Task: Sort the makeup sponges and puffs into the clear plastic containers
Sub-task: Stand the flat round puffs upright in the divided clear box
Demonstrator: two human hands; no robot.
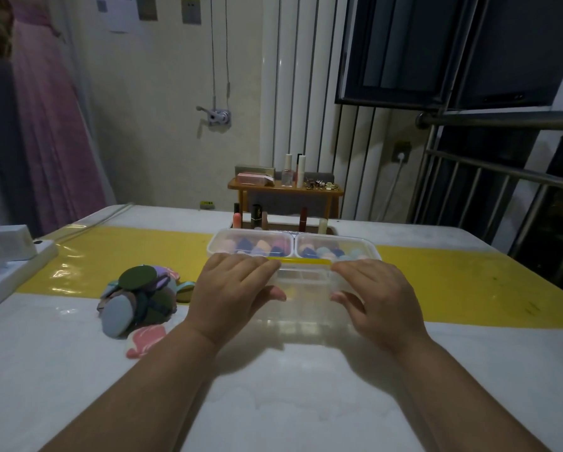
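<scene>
Front and centre on the white table (273, 386), head view: both hands are on the near container (306, 288), a clear plastic box lying crosswise just in front of the person. The left hand (234, 285) clasps its left end, fingers draped over the top and far edge, thumb tucked against the near side. The right hand (374, 288) mirrors that on the right end, fingers curled over, thumb pressing the near wall. A yellow strip (299, 261) runs along the box's far edge between the two sets of fingertips.

Just behind, touching side by side, sit the left back container (254, 231) and the right back container (335, 235), each holding coloured sponges (262, 246). Off to the left of the left hand, a pile of puffs (139, 298) lies heaped on the table, dark green, grey and pink ones among them. A yellow band (469, 282) crosses the tabletop under the containers. Lipsticks (257, 216) stand upright behind the back pair, and a power strip (9, 259) sits at the far left edge.
</scene>
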